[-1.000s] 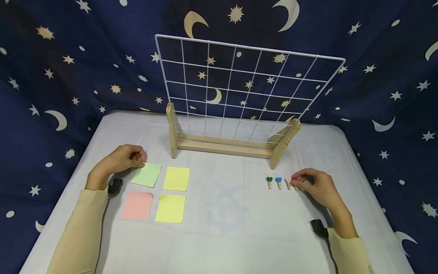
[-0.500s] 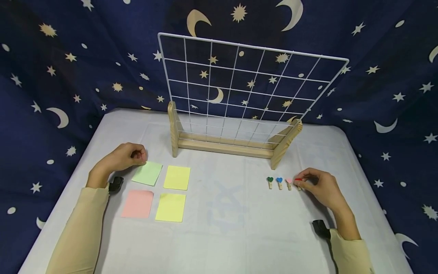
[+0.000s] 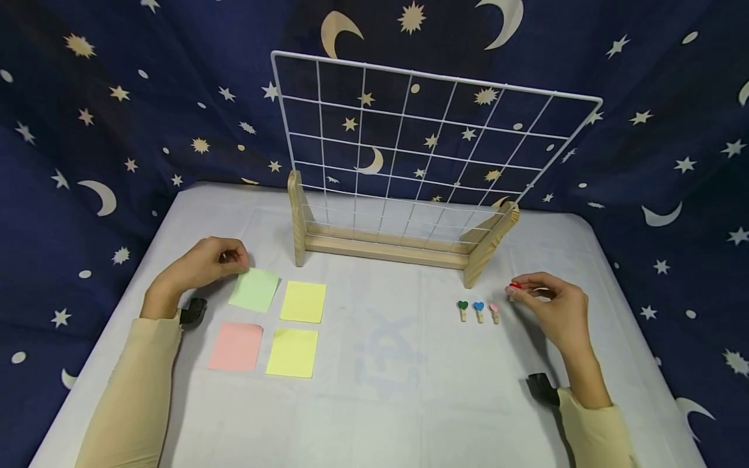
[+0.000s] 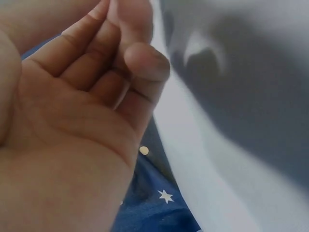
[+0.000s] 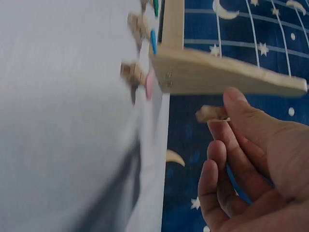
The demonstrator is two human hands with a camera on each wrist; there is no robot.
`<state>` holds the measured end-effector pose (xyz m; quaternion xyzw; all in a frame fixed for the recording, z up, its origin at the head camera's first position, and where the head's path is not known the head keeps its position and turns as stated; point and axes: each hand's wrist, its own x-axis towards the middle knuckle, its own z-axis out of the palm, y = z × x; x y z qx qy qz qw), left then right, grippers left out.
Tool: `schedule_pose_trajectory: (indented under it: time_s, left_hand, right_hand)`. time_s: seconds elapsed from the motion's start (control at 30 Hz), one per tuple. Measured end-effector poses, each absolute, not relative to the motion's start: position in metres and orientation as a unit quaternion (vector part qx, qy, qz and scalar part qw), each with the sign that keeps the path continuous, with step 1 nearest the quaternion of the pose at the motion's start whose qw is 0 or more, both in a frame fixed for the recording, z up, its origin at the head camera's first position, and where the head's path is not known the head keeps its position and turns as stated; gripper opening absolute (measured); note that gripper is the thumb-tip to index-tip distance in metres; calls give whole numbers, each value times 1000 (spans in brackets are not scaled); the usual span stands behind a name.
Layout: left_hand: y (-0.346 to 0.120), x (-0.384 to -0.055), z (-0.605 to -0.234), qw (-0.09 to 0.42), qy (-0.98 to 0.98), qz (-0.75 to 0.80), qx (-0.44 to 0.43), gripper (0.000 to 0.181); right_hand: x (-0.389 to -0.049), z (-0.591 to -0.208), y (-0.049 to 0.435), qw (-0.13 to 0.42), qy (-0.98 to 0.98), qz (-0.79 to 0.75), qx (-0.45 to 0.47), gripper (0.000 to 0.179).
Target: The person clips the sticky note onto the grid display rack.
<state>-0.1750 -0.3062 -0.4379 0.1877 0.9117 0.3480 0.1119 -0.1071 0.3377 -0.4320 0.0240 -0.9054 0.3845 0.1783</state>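
My left hand (image 3: 213, 260) pinches the upper left corner of a light green sticky note (image 3: 255, 290), whose edge there is a little raised. In the left wrist view the thumb and forefinger meet, and the note does not show. Over on the right, my right hand (image 3: 556, 302) holds a small wooden clothespin (image 5: 211, 113) with a red heart (image 3: 515, 285) between thumb and forefinger, lifted off the table. To its left, clothespins with a pink heart (image 3: 494, 308), a blue heart (image 3: 479, 307) and a green heart (image 3: 463, 305) lie in a row.
Two yellow sticky notes, an upper one (image 3: 303, 302) and a lower one (image 3: 292, 353), and a pink note (image 3: 236, 346) lie near the left hand. A white wire grid (image 3: 404, 116) stands in a wooden base (image 3: 386, 251) at the back. Starry cloth (image 3: 105, 162) hangs behind the white table (image 3: 374, 416).
My right hand has lifted the red-heart clothespin from the end of the row, up off the table. My left hand has shifted slightly away from me with the green note.
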Motion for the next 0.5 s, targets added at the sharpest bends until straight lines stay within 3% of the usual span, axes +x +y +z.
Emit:
schedule_pose_trajectory:
  time_s: [0.5]
  left_hand:
    - [-297,-173,-421,25,907,385,170,5]
  right_hand:
    - [-108,-425,285,137,-862,481,79,20]
